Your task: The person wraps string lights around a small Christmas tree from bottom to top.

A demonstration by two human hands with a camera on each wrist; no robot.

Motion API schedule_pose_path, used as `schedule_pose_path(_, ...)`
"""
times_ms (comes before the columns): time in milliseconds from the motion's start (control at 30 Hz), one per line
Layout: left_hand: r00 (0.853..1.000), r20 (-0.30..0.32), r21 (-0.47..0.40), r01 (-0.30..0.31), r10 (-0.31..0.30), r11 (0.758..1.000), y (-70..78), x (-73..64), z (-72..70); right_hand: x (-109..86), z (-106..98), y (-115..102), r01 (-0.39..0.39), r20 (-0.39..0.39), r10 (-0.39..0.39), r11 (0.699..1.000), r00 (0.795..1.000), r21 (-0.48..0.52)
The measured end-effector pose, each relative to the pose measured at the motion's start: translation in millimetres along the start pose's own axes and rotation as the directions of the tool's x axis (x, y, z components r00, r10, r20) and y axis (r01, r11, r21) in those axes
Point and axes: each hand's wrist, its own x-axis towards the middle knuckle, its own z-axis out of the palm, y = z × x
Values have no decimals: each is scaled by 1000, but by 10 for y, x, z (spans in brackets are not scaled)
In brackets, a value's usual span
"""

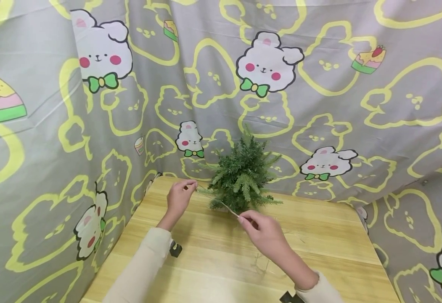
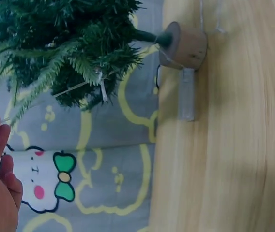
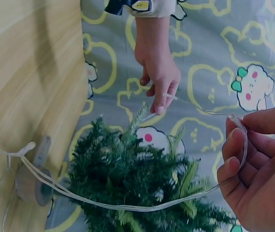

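Observation:
A small artificial Christmas tree (image 1: 243,172) stands at the back of the wooden table, on a round wooden base (image 2: 193,46). My left hand (image 1: 179,200) is at the tree's left side, pinching a thin clear string-light wire between thumb and fingers, right at a branch tip (image 2: 23,104). In front of the tree, my right hand (image 1: 264,231) pinches the same string light (image 3: 142,208). From there its wire stretches across to the left hand, while a longer stretch sags past the tree toward the base.
A clear battery box (image 2: 187,94) lies against the tree's base. Loose wire (image 1: 262,263) trails over the table (image 1: 205,269) near the right forearm. Patterned grey curtain (image 1: 213,25) hangs closely behind the tree and along the sides.

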Motion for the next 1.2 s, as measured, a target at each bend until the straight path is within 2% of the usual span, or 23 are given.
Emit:
schedule_pose_path(67, 998, 6, 68, -71, 70, 995, 32, -12, 3, -28, -53, 36, -32, -11, 33, 999, 999, 40)
schedule_pose_path(133, 989, 13, 129, -149, 149, 980, 47, -28, 10, -51, -102, 80, -61, -23, 62, 997, 998, 50)
schedule_pose_path(200, 970, 16, 187, -241, 243, 952, 53, -43, 11, -64, -147, 124, -83, -31, 84, 995, 996, 52)
schedule_pose_path(233, 956, 17, 213, -290, 294, 933, 55, -58, 16, -75, -170, 150, -96, -32, 98, 994, 995, 53)
schedule_pose_path(300, 912, 16, 275, -399, 411, 875, 45, -85, 24, -95, -217, 203, -123, -33, 125, 991, 992, 57)
schedule_pose_path(400, 817, 19, 351, -545, 576, 762, 34, -121, 35, -115, -302, 283, -149, -36, 151, 987, 988, 68)
schedule_pose_path(467, 753, 21, 386, -613, 657, 690, 34, -141, 45, -127, -370, 327, -155, -41, 158, 985, 987, 79)
schedule_pose_path(500, 727, 25, 394, -638, 686, 661, 42, -150, 51, -132, -406, 346, -157, -46, 161, 984, 986, 83)
schedule_pose_path(567, 682, 35, 413, -676, 731, 611, 64, -165, 65, -142, -477, 375, -162, -54, 167, 983, 984, 92)
schedule_pose_path(633, 650, 45, 427, -698, 758, 574, 93, -183, 87, -153, -541, 392, -174, -63, 181, 979, 981, 107)
schedule_pose_path(733, 616, 63, 432, -726, 785, 535, 155, -223, 134, -164, -607, 412, -193, -67, 202, 974, 977, 119)
schedule_pose_path(833, 588, 75, 416, -752, 805, 511, 253, -287, 195, -169, -631, 443, -204, -64, 213, 972, 975, 121)
schedule_pose_path(1033, 550, 64, 367, -789, 833, 493, 548, -479, 343, -177, -611, 503, -210, -34, 216, 970, 976, 120)
schedule_pose_path(1133, 523, 52, 341, -810, 850, 477, 692, -555, 409, -174, -611, 515, -203, -12, 205, 973, 979, 106)
schedule_pose_path(1200, 519, 49, 329, -815, 853, 477, 763, -585, 438, -161, -626, 518, -185, 3, 186, 978, 983, 97)
